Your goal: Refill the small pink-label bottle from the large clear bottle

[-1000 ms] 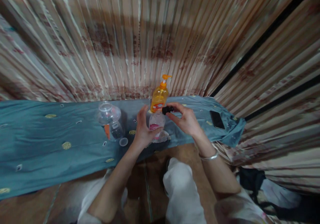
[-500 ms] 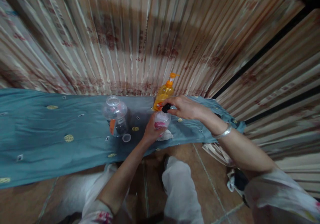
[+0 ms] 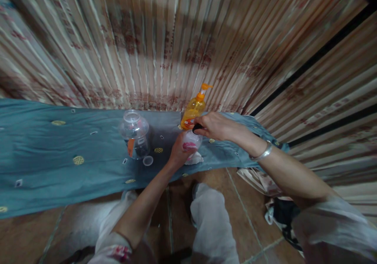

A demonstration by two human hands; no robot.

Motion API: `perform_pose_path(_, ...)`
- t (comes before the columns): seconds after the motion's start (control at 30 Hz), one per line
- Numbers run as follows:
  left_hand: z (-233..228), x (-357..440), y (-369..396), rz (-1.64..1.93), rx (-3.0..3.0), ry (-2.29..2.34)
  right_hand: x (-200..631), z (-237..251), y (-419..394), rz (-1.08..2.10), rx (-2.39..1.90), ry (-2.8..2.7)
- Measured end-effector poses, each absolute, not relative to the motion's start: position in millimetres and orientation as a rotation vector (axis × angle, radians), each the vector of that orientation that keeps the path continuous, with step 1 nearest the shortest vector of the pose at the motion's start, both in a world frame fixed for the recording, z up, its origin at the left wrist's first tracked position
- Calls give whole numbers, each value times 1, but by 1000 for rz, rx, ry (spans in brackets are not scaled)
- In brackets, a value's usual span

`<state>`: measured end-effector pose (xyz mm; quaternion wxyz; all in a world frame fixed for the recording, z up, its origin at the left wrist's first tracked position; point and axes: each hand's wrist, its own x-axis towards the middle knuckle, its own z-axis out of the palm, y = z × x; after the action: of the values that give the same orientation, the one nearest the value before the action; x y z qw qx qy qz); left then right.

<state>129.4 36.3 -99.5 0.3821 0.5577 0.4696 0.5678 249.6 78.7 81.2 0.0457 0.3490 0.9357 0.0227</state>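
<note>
Clear plastic, with a pink label, forms the small bottle [image 3: 191, 143] that the left hand [image 3: 178, 154] is wrapping from the near side; the fingers are clenching around its lower body, so the bottle is standing upright on the blue-grey patterned cloth [image 3: 59, 158] and, by the look of it, being steadied against turning. The right hand [image 3: 216, 126] is coming in from the right and pinching the small black cap [image 3: 196, 128] between thumb and fingertips directly over the bottle's neck. Whether the cap is seated on the neck or just above it cannot be told, as the fingers are covering the joint.

Relative to the two grips, the bottle is lying between them: the left hand is holding it low, the right hand is closing on its top.

A white crumpled wrapper [image 3: 194, 159] is lying at the bottle's base. An orange pump bottle of liquid soap [image 3: 193, 111] is standing just behind, near the right hand but apart from it. A larger clear plastic jar [image 3: 134, 134] is standing open to the left, with a small clear round lid [image 3: 147, 161] lying just beside it on the cloth. A silver bangle [image 3: 263, 153] is sitting on the right wrist.
</note>
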Motion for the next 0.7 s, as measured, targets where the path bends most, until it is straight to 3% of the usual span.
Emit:
perform_pose_path(0.2, -99, 129, 36, 1448, 1428, 1195, 246, 83, 76, 231, 1086, 2772)
perform_pose_path(0.7, -96, 128, 33, 1456, 1424, 1172, 247, 77, 79, 278, 1064, 2755)
